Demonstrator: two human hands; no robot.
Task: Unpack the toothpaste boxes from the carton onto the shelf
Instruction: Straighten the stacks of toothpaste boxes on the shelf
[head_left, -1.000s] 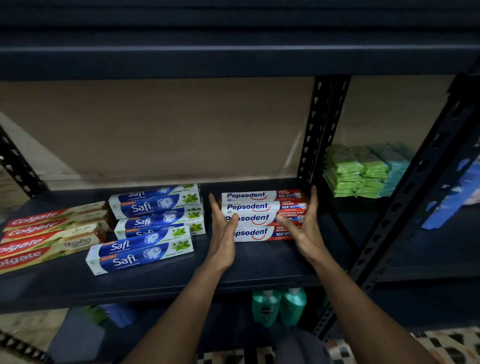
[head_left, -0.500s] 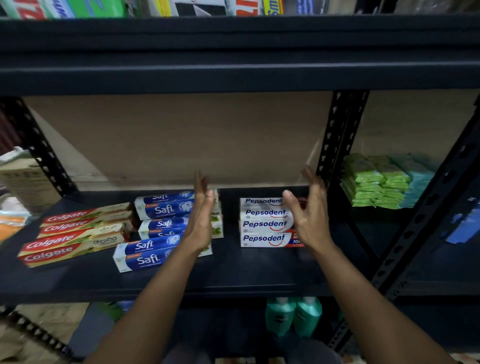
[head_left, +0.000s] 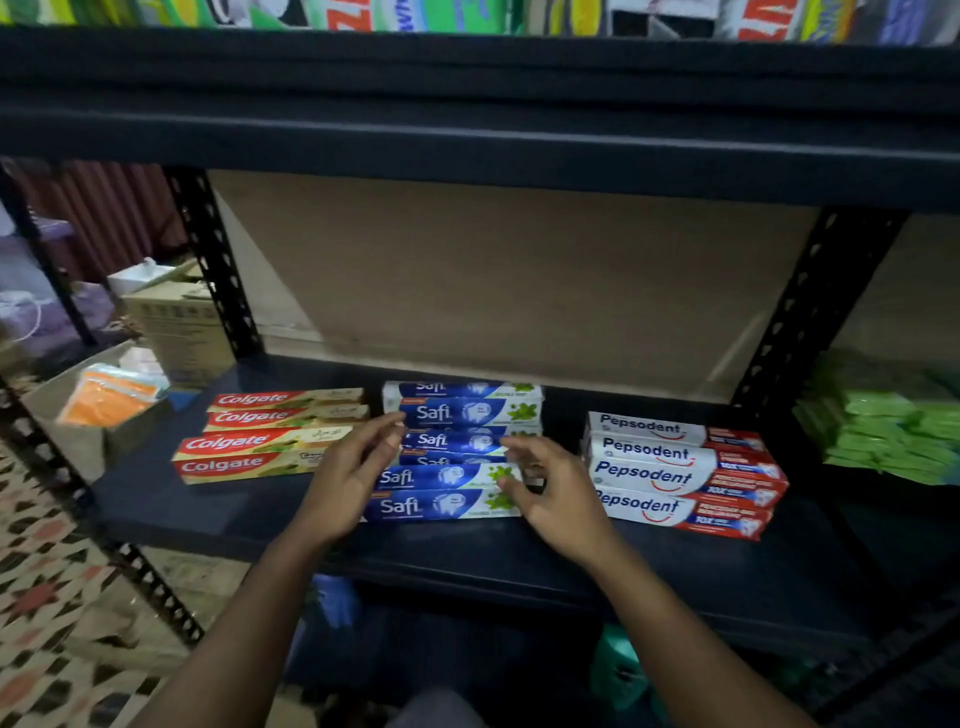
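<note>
Left hand (head_left: 353, 478) and right hand (head_left: 563, 501) bracket the Safi boxes (head_left: 441, 506) mid-way along the shelf (head_left: 467, 558). Fingers are loose and mostly straight, gripping nothing. They may be touching the box ends, but blur hides it. Boxes lie flat, long axis left-right, logos facing front. Colgate boxes (head_left: 270, 441) left, Pepsodent boxes (head_left: 675, 470) right, same orientation.

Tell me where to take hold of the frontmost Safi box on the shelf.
Take the frontmost Safi box by its two short ends, coming in from the front. It lies flat with its long side across the shelf. More Safi boxes sit close behind it, but gaps toward the Colgate boxes and Pepsodent boxes leave both ends free. The left hand and right hand are at those ends.
</note>
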